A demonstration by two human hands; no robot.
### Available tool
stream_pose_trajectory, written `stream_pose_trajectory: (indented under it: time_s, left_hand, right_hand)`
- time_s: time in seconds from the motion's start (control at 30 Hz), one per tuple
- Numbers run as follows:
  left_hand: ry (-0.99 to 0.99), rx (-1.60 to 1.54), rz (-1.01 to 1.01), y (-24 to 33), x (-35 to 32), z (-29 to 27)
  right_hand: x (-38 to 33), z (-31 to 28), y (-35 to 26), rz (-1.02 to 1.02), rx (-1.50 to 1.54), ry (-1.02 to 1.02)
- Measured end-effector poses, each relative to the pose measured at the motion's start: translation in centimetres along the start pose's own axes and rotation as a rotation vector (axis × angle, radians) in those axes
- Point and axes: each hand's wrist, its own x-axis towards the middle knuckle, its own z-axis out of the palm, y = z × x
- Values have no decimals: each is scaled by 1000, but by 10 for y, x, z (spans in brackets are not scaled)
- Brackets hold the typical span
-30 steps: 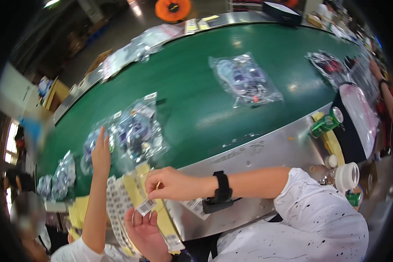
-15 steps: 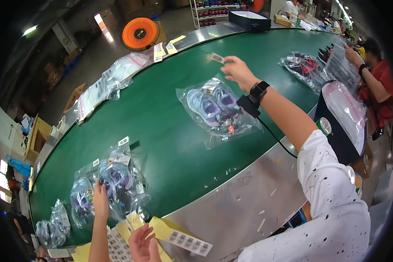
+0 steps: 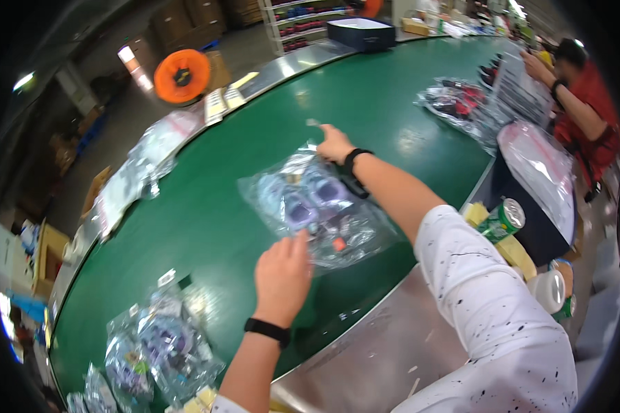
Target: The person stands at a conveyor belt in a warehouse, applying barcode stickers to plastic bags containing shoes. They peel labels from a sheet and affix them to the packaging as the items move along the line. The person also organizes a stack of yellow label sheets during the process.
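Observation:
A clear plastic bag (image 3: 317, 206) holding a pair of purple shoes lies on the green conveyor belt (image 3: 207, 220) in front of me. My left hand (image 3: 282, 275), a black band at its wrist, rests with fingers spread on the bag's near edge. My right hand (image 3: 335, 144), wearing a black watch, reaches over the bag's far edge. Its fingertips pinch a small pale label (image 3: 313, 122) just above the belt.
More bagged shoes (image 3: 158, 344) lie at the belt's lower left and flat bags (image 3: 151, 148) along its far side. A person in red (image 3: 585, 103) handles bags (image 3: 461, 100) at right. A green can (image 3: 503, 219), a white cup (image 3: 548, 289) and a dark bin (image 3: 530, 199) stand beside me.
The shoe bag has come nearer to me. My left hand moved from the lower-left bags onto its near edge. My right hand drew back with the label to its far edge.

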Motion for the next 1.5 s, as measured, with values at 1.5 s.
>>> stream_pose_trajectory:
  time_s: [1.5]
  left_hand:
    - [-338,45,-409,2,-177,-105]
  right_hand:
    - [-46,68,-63,-379,-219,-333]
